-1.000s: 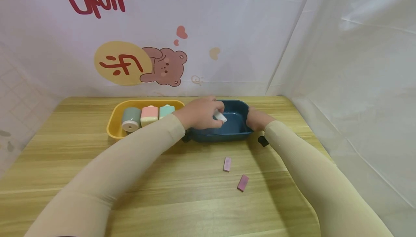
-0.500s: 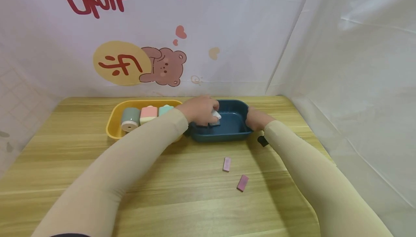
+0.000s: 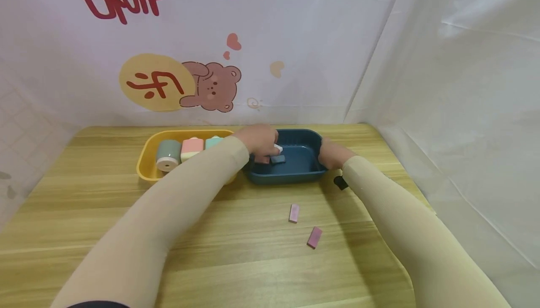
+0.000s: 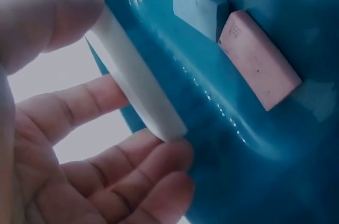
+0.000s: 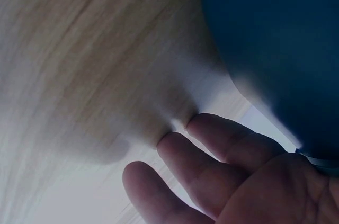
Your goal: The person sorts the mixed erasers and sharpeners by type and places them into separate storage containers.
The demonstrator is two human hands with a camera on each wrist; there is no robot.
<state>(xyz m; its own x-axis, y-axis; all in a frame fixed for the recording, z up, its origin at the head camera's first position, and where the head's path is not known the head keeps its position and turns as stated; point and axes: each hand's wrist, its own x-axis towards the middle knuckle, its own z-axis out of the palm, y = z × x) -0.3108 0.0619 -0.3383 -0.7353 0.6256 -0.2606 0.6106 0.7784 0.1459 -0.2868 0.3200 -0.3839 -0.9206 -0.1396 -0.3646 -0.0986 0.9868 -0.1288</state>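
Inside the left part of the dark blue tray, my left hand pinches a small white block between thumb and fingers, held tilted above the tray floor. Below it on that floor lie a grey-blue block and a reddish-pink block, their corners close together. My right hand grips the tray's right end. In the right wrist view its fingers lie along the outer side of the tray wall; the thumb is hidden.
A yellow tray stands to the left with a grey-green container, a pink-and-cream one and a mint one. Two loose blocks, light pink and darker pink, lie on the wooden table in front.
My left hand has moved left inside the blue tray with the white block. The grey-blue and reddish-pink blocks have come into view from under it. My right hand stays at the tray's end.
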